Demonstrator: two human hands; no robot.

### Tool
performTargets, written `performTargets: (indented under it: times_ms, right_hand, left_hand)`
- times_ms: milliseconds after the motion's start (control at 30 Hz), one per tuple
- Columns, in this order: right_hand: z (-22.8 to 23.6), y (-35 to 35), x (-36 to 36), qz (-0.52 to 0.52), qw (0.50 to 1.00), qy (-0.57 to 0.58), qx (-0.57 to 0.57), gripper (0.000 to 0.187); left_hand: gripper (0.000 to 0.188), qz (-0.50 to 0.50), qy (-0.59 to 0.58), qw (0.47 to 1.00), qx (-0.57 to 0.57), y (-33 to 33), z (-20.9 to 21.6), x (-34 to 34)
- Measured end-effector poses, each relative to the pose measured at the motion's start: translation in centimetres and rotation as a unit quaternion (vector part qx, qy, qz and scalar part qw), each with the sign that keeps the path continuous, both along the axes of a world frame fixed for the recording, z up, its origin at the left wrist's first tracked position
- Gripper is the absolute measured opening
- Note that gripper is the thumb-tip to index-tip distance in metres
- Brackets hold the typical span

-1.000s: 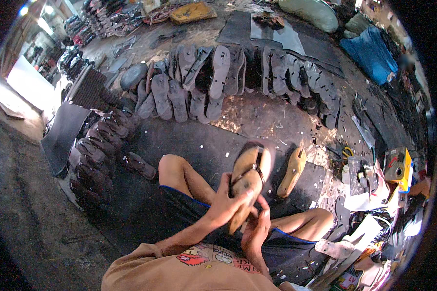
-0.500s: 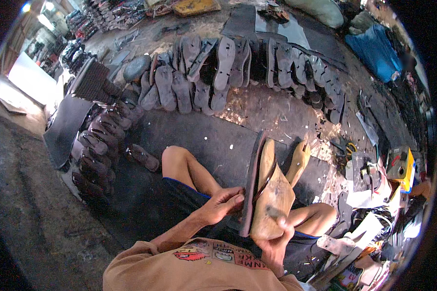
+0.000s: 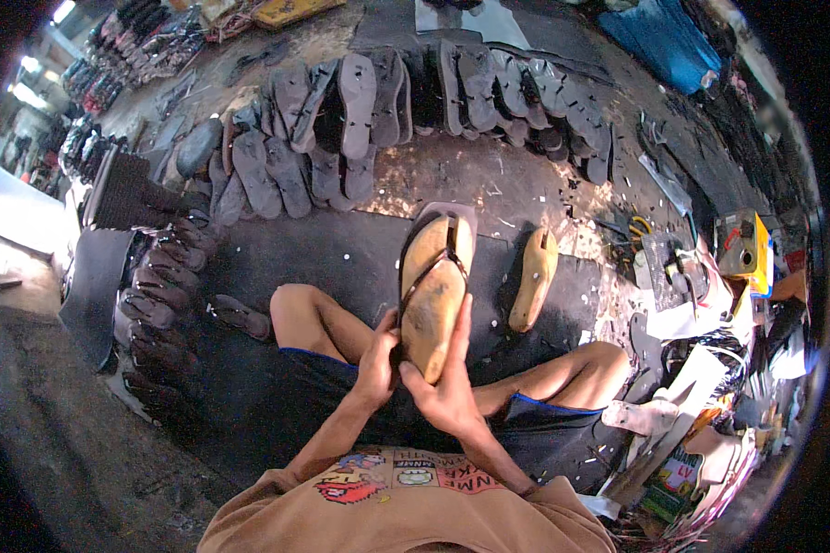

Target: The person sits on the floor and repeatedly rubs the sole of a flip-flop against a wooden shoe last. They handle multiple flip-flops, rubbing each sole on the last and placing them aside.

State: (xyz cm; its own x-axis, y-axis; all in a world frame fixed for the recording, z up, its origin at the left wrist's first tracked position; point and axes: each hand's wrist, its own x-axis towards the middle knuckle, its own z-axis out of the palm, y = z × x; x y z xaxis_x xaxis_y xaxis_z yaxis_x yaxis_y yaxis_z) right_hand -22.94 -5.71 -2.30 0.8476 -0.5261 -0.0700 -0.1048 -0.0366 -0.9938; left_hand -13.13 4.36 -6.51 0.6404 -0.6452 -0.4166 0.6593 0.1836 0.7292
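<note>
A wooden shoe last [image 3: 432,318] sits in a dark flip-flop [image 3: 468,214], its strap running over the last in a V. The sole's rim shows around the toe end, which points away from me. My left hand [image 3: 376,367] is closed along the left side of the flip-flop, near the heel. From the right, my right hand [image 3: 444,392] grips the heel end of the last, thumb lying on top. A second wooden last [image 3: 533,281] lies on the dark mat [image 3: 323,253], to the right of the one I hold.
Rows of dark soles [image 3: 357,101] stand in an arc ahead. Strapped sandals [image 3: 148,309] line the left, with a single sandal [image 3: 240,316] by my left knee. At right are yellow-handled scissors [image 3: 638,227], a yellow box [image 3: 758,251] and scraps [image 3: 687,295].
The flip-flop and last have turned from edge-on to top side up and moved left. My left hand has come in against the flip-flop's side; my right hand has shifted left with the last.
</note>
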Motion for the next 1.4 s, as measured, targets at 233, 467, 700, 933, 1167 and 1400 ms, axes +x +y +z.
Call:
performTargets:
  times_ms: [233, 467, 700, 933, 1167, 1400]
  right_hand:
    - [0.2, 2.9, -5.2, 0.0, 0.955, -0.062, 0.29, 0.12]
    - [-5.8, -9.8, 1.7, -0.009, 0.9, 0.188, -0.394, 0.094]
    - [-0.5, -9.9, 17.3, 0.292, 0.953, 0.07, 0.046, 0.076]
    - [-7.8, 1.9, 36.4, 0.401, 0.89, -0.055, -0.21, 0.077]
    - [-16.9, 5.4, 48.1, 0.093, 0.859, 0.022, -0.503, 0.082]
    - [-15.4, 3.6, 47.3, 0.186, 0.822, -0.01, -0.537, 0.093]
  left_hand:
    - [0.05, -0.066, -0.435, 0.808, 0.393, 3.8, 2.2, 12.6]
    - [0.081, -0.043, -0.612, 0.727, 0.308, 7.3, 5.3, 12.8]
    - [0.061, -0.09, -0.461, 0.845, 0.257, 11.8, 4.6, 9.8]
    - [0.047, 0.411, -0.131, 0.869, 0.243, 27.9, -1.4, 11.3]
    - [0.045, 0.661, -0.163, 0.711, 0.179, 42.4, -2.9, 22.8]
    - [0.071, 0.689, -0.164, 0.653, 0.269, 33.7, -5.1, 21.2]
